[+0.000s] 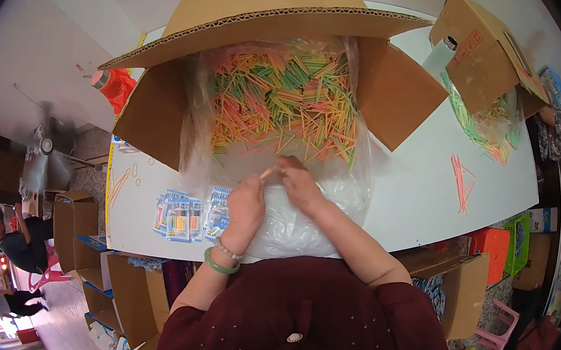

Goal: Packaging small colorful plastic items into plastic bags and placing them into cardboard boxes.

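My left hand (247,202), with a green bangle (221,260) and a beaded bracelet above it, is closed in a pinch over the near edge of a clear plastic bag (302,229). A small pale orange bit shows at its fingertips, too small to name. My right hand (301,188) meets it from the right, fingers curled in and blurred; what they hold is hidden. Just beyond both hands, thin pink, yellow, orange and green sticks (289,100) fill the bag, which lines an open cardboard box (400,92). Small blue-and-white packets (182,218) lie beside my left wrist.
Pink sticks (460,184) lie loose on the white table (415,204). Rubber bands (135,172) are at the left edge. A red-wrapped bottle (114,87), a pale green bottle (441,55) and a second box (484,53) flank the big box. Other people sit farther off.
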`<action>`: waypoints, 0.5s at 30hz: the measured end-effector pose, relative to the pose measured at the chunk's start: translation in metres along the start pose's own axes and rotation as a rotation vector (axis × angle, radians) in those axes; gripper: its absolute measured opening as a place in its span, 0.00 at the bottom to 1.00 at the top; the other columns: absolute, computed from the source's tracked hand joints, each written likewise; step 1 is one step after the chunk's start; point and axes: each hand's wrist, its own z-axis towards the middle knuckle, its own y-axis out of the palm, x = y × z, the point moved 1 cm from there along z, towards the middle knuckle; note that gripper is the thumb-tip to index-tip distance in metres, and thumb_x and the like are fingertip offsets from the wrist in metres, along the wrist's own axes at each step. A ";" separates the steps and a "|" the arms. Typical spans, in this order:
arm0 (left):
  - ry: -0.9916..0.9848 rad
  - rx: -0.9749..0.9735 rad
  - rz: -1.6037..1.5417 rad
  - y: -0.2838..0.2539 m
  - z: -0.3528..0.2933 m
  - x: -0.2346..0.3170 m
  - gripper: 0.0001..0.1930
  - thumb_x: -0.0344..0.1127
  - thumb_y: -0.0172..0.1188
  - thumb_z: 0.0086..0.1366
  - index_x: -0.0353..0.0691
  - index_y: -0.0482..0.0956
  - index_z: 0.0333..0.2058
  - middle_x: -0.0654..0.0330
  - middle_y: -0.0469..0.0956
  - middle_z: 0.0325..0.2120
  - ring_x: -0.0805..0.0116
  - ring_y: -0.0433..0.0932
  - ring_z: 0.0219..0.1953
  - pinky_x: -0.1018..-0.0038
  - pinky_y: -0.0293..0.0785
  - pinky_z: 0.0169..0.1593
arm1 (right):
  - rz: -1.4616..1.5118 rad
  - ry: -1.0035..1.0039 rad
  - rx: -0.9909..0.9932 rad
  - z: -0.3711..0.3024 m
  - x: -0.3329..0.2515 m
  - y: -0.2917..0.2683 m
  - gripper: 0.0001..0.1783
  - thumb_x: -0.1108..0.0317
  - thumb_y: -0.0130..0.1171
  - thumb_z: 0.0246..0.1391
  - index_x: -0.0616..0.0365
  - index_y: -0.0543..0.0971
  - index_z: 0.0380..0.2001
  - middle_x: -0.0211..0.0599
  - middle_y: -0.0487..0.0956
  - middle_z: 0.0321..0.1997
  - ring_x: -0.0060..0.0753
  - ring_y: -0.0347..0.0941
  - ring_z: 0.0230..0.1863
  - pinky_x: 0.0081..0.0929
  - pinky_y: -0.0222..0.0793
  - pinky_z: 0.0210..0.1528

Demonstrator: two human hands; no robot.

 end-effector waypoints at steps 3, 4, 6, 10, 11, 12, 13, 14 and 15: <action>-0.225 -0.036 -0.355 -0.007 0.007 -0.005 0.09 0.35 0.47 0.67 0.35 0.71 0.35 0.44 0.73 0.22 0.44 0.74 0.27 0.57 0.68 0.30 | 0.061 0.470 0.234 0.007 0.008 -0.008 0.17 0.72 0.50 0.54 0.63 0.68 0.48 0.49 0.74 0.44 0.49 0.71 0.44 0.37 0.67 0.49; -0.230 -0.031 -0.355 -0.006 0.008 -0.004 0.09 0.35 0.47 0.67 0.35 0.71 0.35 0.44 0.73 0.22 0.44 0.74 0.27 0.57 0.68 0.30 | 0.459 0.536 0.225 0.011 -0.005 -0.022 0.15 0.70 0.50 0.56 0.61 0.70 0.46 0.42 0.75 0.43 0.38 0.71 0.44 0.32 0.67 0.48; -0.156 -0.092 -0.438 -0.001 0.012 0.008 0.10 0.36 0.46 0.68 0.35 0.70 0.34 0.42 0.73 0.24 0.40 0.73 0.29 0.58 0.67 0.30 | 0.853 0.590 0.218 0.018 -0.025 -0.031 0.12 0.68 0.50 0.57 0.60 0.72 0.44 0.36 0.76 0.43 0.27 0.70 0.44 0.28 0.67 0.48; -0.085 -0.241 -0.619 0.030 0.014 0.017 0.09 0.34 0.46 0.68 0.34 0.71 0.37 0.42 0.74 0.27 0.39 0.73 0.30 0.59 0.69 0.33 | 0.957 0.587 0.322 0.018 -0.043 -0.021 0.14 0.71 0.48 0.57 0.64 0.67 0.45 0.37 0.73 0.41 0.27 0.71 0.42 0.27 0.67 0.49; -0.083 -0.244 -0.619 0.031 0.015 0.017 0.09 0.34 0.46 0.68 0.34 0.71 0.37 0.42 0.74 0.27 0.39 0.73 0.30 0.59 0.69 0.33 | 0.968 0.570 0.328 0.016 -0.044 -0.021 0.14 0.72 0.48 0.56 0.65 0.66 0.45 0.38 0.73 0.40 0.28 0.71 0.41 0.28 0.67 0.49; -0.084 -0.280 -0.707 0.032 0.016 0.017 0.09 0.33 0.46 0.68 0.34 0.71 0.38 0.42 0.74 0.28 0.40 0.74 0.30 0.59 0.69 0.33 | 0.968 0.571 0.330 0.013 -0.043 -0.018 0.14 0.72 0.48 0.56 0.65 0.66 0.45 0.38 0.73 0.40 0.28 0.71 0.41 0.28 0.67 0.49; -0.086 -0.316 -0.794 0.033 0.016 0.017 0.09 0.33 0.46 0.67 0.34 0.70 0.39 0.43 0.74 0.28 0.41 0.74 0.30 0.60 0.70 0.33 | 0.871 0.530 0.353 0.010 -0.041 -0.014 0.13 0.73 0.48 0.56 0.65 0.66 0.44 0.39 0.73 0.40 0.29 0.71 0.41 0.28 0.68 0.48; -0.090 -0.319 -0.793 0.034 0.015 0.018 0.09 0.33 0.46 0.67 0.34 0.70 0.39 0.43 0.74 0.28 0.41 0.74 0.30 0.60 0.70 0.33 | 0.775 0.490 0.374 0.007 -0.041 -0.010 0.13 0.74 0.48 0.55 0.65 0.66 0.43 0.40 0.73 0.39 0.29 0.71 0.42 0.29 0.68 0.48; -0.055 -0.287 -0.759 0.035 0.013 0.019 0.08 0.32 0.47 0.67 0.34 0.70 0.40 0.44 0.75 0.30 0.43 0.75 0.31 0.60 0.70 0.34 | 0.778 0.494 0.372 0.006 -0.040 -0.009 0.13 0.74 0.48 0.55 0.65 0.66 0.43 0.40 0.73 0.39 0.29 0.71 0.42 0.29 0.68 0.48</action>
